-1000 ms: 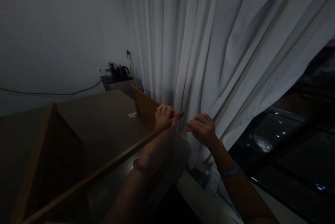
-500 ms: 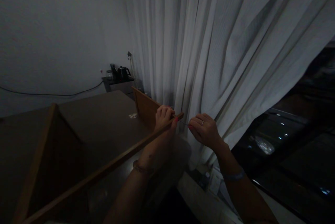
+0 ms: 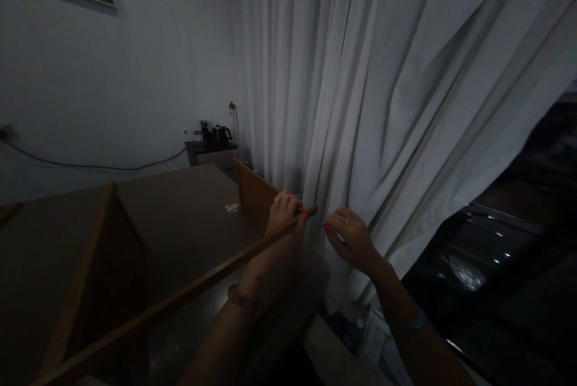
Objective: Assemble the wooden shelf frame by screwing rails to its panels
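A brown wooden frame stands on the table, with a long narrow rail [image 3: 216, 276] running from the lower left toward the middle. At the rail's far end, beside an upright wooden panel [image 3: 255, 190], my left hand [image 3: 283, 214] is closed around the corner. My right hand [image 3: 354, 243], just right of that corner, grips a tool with a thin metal shaft [image 3: 320, 224]. The shaft points at the rail's end; its handle is hidden in my fingers, and I cannot tell whether the tip touches. Another wooden panel [image 3: 101, 272] rises at the left.
Small pale pieces [image 3: 232, 208] lie on the dark table [image 3: 180, 190]. A black kettle [image 3: 220, 134] stands on a low cabinet [image 3: 216, 159] by the wall. Pale curtains [image 3: 333, 85] hang close behind my hands, beside a dark window [image 3: 505, 278]. Items clutter the floor at lower right.
The view has shifted slightly up and left, so more of the wall picture shows. Both hands keep their grips, with my right hand's pose slightly changed.
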`<state>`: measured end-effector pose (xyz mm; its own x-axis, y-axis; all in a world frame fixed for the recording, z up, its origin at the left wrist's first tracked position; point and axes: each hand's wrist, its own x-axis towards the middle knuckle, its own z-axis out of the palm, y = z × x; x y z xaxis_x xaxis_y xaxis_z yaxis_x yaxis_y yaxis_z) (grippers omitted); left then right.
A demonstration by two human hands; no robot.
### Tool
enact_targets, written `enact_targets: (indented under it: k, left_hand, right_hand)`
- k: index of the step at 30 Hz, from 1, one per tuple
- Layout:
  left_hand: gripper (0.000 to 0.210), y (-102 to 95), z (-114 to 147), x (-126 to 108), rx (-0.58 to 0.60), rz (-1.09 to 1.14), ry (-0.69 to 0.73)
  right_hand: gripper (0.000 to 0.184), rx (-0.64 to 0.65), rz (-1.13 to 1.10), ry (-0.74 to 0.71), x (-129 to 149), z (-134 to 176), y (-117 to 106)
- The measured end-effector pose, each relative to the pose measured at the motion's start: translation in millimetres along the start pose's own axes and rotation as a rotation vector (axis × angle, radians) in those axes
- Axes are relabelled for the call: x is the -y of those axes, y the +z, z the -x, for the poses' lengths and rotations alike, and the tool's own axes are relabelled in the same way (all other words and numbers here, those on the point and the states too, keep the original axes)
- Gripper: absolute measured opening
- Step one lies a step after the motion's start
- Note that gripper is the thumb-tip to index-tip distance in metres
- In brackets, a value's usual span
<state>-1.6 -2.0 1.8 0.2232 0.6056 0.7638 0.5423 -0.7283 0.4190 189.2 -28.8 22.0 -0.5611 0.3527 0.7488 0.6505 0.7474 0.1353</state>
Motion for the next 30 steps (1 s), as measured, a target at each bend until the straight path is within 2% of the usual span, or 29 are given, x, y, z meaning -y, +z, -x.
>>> enact_targets:
  k: [5, 16, 20, 23, 26, 30]
  left_hand:
    - [0.017, -1.1, 0, -1, 0.005, 0.000, 0.005]
    - [0.016, -0.1, 0, -1, -0.007, 0.006, 0.036]
    - [0.021, -1.1, 2, 0, -0.013, 0.011, 0.044]
    - [0.024, -1.8, 4, 1, -0.001, 0.025, 0.032]
    - [0.025, -2.2, 6, 1, 0.004, 0.041, 0.019]
    - [0.027, -1.1, 10, -2, -0.021, 0.050, -0.013]
  right_hand:
    - [0.031, 0.014, 0.089, -0.060, -2, -2, -3]
    - [0.040, 0.141, -0.089, 0.032, -4, -6, -12]
    - [0.032, 0.109, -0.103, 0.206, 3, -3, -11]
    - [0.028, 0.002, -0.322, 0.405, 9, 0, -5]
    - [0.034, -0.075, -0.499, 0.512, 16, 3, 6]
    - [0.044, -0.155, -0.596, 0.608, 27, 5, 24]
